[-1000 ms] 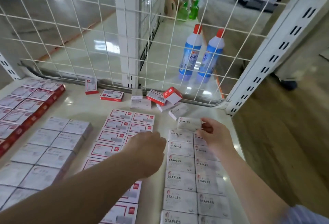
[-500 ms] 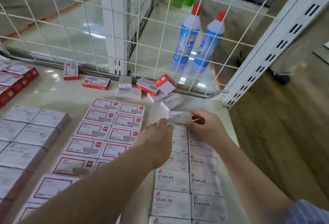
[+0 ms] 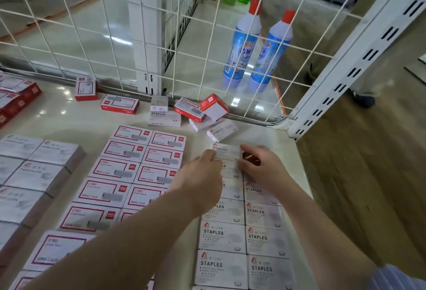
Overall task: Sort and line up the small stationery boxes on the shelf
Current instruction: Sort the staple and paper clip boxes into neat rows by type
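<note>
A white STAPLES box [image 3: 224,151] sits at the far end of a two-wide column of white STAPLES boxes [image 3: 244,239] on the shelf [image 3: 64,119]. My left hand [image 3: 202,179] pinches its left end and my right hand [image 3: 260,170] pinches its right end. To the left lie two rows of red-framed boxes [image 3: 129,170]. Loose boxes, red [image 3: 119,104] and white [image 3: 164,118], lie scattered by the wire back; one red box [image 3: 214,106] leans tilted on the others.
Larger white boxes [image 3: 36,172] fill the left, with red boxes [image 3: 16,98] at the far left. A wire grid [image 3: 96,43] closes the back and a slotted white upright [image 3: 350,59] stands at the right corner. Two blue bottles [image 3: 258,45] stand behind the grid.
My left hand moved right and forward to the box that the right hand was holding. Both hands now hold it at the head of the white column.
</note>
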Available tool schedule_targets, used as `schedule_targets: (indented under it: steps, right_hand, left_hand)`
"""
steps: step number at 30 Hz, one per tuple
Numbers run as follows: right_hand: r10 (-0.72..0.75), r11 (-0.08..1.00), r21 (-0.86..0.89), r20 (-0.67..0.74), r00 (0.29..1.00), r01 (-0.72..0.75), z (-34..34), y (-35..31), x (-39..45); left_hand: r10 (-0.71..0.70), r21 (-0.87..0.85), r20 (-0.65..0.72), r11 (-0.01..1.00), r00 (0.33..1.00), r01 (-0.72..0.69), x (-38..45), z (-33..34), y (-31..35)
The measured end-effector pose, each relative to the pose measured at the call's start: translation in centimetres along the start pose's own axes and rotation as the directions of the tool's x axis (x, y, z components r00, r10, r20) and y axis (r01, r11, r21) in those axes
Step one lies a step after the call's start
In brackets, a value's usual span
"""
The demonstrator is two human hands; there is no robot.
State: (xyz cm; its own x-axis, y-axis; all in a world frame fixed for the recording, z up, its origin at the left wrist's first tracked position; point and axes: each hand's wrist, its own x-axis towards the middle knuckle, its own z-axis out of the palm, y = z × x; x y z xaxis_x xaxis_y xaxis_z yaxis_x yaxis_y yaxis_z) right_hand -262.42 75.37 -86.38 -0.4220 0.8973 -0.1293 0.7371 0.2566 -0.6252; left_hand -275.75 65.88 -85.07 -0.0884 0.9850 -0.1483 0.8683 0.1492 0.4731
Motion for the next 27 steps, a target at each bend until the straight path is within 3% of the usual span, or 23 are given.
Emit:
schedule_targets:
  steps: [13,21,27]
  right_hand:
    - [-0.004,1.0,0.012,0.031,1.0,0.004,0.1,-0.3,-0.2]
    - [0.004,1.0,-0.008,0.041,0.999,-0.003,0.0,-0.2,0.0]
    - [0.012,0.999,-0.029,-0.082,0.997,-0.015,-0.3,-0.5,2.0]
  left_hand:
    - [-0.011,-0.036,0.021,0.999,1.0,0.012,0.0,-0.3,-0.1]
    - [0.041,0.067,0.011,0.997,0.999,-0.042,0.3,-0.3,-0.6]
    - [0.066,0.048,0.033,0.997,0.997,-0.067,0.8,-0.5,-1.2]
